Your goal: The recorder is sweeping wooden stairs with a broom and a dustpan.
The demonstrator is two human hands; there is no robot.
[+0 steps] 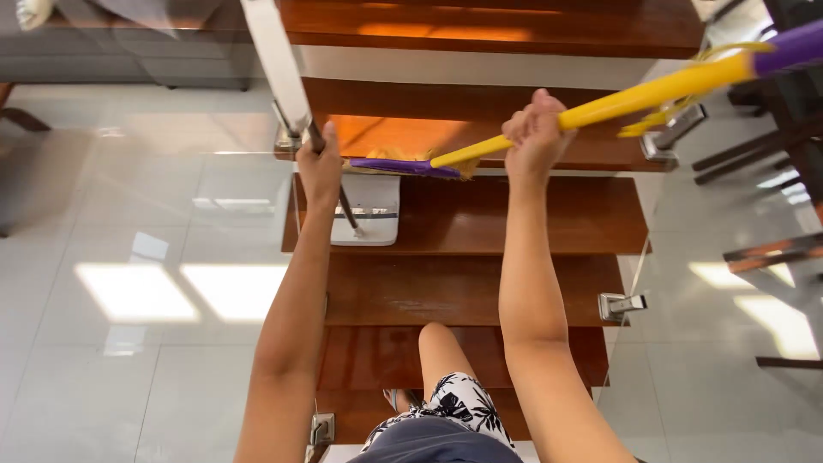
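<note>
Up on the wooden stairs (480,214), the right hand (536,137) is clenched around the yellow handle of a broom (626,101), whose long axis runs from the purple upper end, above and to the right of the grip, down-left to the purple-and-yellow head (403,165) resting on a tread just left of the fist. Likely light and stiff, it should handle best held mid-shaft as now, since a grip nearer the far end would make the head swing. Meanwhile the left hand (319,167) is wrapped around a dark rod (345,206) of a white dustpan (367,210) sitting just below the broom head.
</note>
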